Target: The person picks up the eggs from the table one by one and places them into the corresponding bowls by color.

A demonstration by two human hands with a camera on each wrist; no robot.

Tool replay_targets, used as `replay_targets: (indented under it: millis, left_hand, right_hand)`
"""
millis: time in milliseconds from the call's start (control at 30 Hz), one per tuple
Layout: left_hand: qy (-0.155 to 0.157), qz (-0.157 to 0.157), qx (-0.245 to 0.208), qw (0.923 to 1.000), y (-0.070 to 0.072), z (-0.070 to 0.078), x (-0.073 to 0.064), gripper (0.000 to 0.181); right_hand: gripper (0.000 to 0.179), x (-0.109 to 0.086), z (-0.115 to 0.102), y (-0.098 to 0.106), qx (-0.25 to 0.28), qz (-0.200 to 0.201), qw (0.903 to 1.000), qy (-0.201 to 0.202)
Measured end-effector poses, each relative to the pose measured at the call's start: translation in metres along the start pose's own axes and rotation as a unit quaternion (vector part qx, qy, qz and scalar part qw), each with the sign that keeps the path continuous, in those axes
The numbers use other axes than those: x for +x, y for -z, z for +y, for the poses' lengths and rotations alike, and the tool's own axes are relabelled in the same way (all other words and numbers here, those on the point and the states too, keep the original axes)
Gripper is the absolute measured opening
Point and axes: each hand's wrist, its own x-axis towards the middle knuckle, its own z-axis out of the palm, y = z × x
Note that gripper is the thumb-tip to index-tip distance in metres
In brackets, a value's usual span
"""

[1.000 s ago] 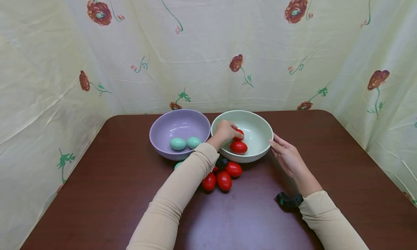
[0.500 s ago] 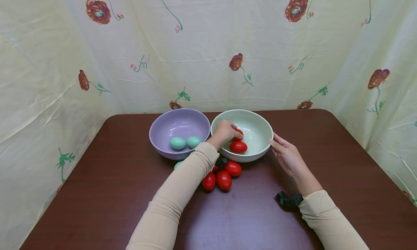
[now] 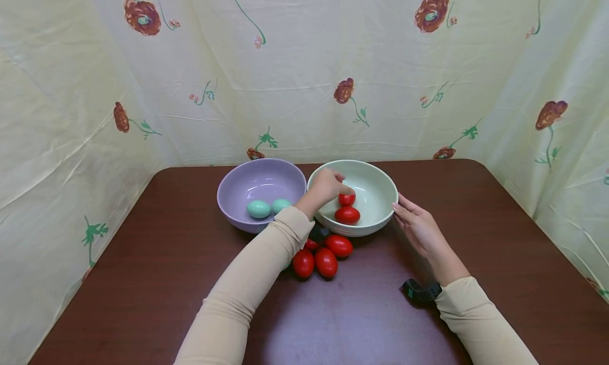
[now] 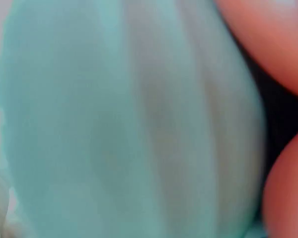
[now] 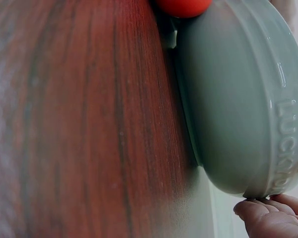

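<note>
My left hand is over the pale green bowl, thumb and fingers parted just above a red egg. A second red egg lies in front of that one inside the bowl. My right hand rests its fairly straight fingers against the bowl's right outer side; the right wrist view shows the fingertips on the bowl wall. Blurred close up, the bowl fills most of the left wrist view, with red eggs at its right.
The purple bowl stands left of the green one, holding mint-green eggs. Several red eggs lie on the dark wooden table before the bowls, partly hidden by my left sleeve. A floral cloth hangs behind.
My left hand has lifted slightly up and left from the rear red egg, its fingers spreading off it; the egg stays in the green bowl. My right hand holds its place.
</note>
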Motion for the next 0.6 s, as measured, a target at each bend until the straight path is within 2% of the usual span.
replay_targets:
  millis: [133,300,467,600]
  left_hand:
    - [-0.028,-0.003,-0.002,0.9996,0.015,0.003,-0.011,0.044]
    - [-0.057,-0.011,-0.027,0.9980,0.032,0.001,-0.029,0.042]
    - [-0.050,-0.013,-0.065,0.9965,0.045,-0.011,-0.052,0.041]
    - [-0.046,-0.004,-0.091,0.9948,0.054,-0.026,-0.071,0.041]
  right_hand:
    - [0.065,0.000,0.001,0.001,0.001,-0.001,1.0000,0.002]
    - [0.065,0.001,0.002,0.001,0.006,-0.003,1.0000,0.005]
    - [0.065,0.001,0.001,0.001,0.010,-0.003,0.9999,0.004]
    - [0.065,0.001,0.000,0.000,0.014,-0.005,0.9999,0.006]
